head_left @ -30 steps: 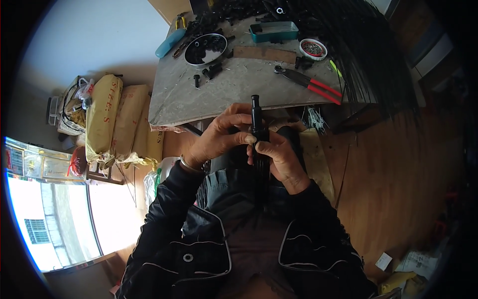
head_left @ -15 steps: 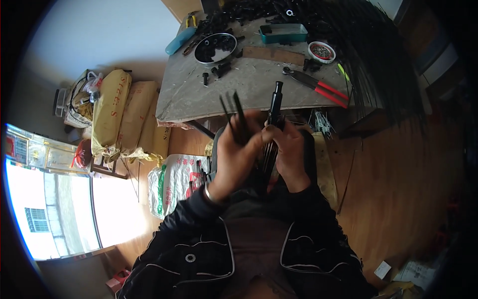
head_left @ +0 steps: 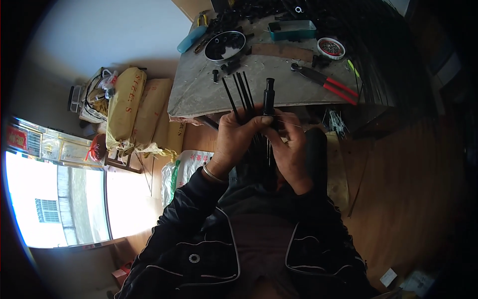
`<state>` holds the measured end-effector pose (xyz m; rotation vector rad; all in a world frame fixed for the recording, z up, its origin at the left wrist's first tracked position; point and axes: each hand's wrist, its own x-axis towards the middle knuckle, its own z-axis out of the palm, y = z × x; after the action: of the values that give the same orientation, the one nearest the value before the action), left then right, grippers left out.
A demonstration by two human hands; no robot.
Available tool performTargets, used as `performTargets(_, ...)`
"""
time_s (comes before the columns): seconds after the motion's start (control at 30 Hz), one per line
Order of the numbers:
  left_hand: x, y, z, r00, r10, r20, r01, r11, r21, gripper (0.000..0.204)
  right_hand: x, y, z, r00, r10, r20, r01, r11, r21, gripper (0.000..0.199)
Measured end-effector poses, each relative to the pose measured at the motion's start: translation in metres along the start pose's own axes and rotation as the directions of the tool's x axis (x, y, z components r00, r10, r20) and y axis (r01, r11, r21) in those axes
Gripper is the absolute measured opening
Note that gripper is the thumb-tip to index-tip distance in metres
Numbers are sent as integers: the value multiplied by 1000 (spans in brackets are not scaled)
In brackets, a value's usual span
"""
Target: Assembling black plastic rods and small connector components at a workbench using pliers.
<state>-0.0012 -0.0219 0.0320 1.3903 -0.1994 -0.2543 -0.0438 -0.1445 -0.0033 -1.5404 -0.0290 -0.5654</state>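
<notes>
Above my lap, my left hand (head_left: 234,142) is closed round several thin black rods (head_left: 245,92), which stick up in a fan between its fingers. Its thumb presses against the base of a black stepped tube (head_left: 269,97). My right hand (head_left: 293,154) is closed at the tube's lower end, thumb and fingers meeting my left thumb there. The tube stands nearly upright. A fine pale wire (head_left: 289,123) shows by the right fingers. More thin rods hang below between the hands, partly hidden by them.
Ahead, the worktable (head_left: 199,94) carries red-handled pliers (head_left: 326,83), a round bowl of black parts (head_left: 225,46), a teal tray (head_left: 292,31) and a white dish of small metal pieces (head_left: 331,48). Long black rods (head_left: 378,55) overhang its right side. Yellow sacks (head_left: 124,109) stand left.
The rods in my left hand were blurred by motion and are now steady and spread. My right fingers have shifted at the tube's base. The view has swung slightly left.
</notes>
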Motion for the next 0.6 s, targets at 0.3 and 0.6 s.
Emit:
performTargets(0.3, -13, 1, 7, 992, 120, 30, -122, 990, 64, 29, 11, 13, -36, 830, 388, 400, -515, 808, 287, 19)
performTargets(0.6, -20, -2, 6, 982, 188, -33, -184, 978, 94, 30, 8, 13, -28, 758, 446, 476, -598, 766, 235, 20)
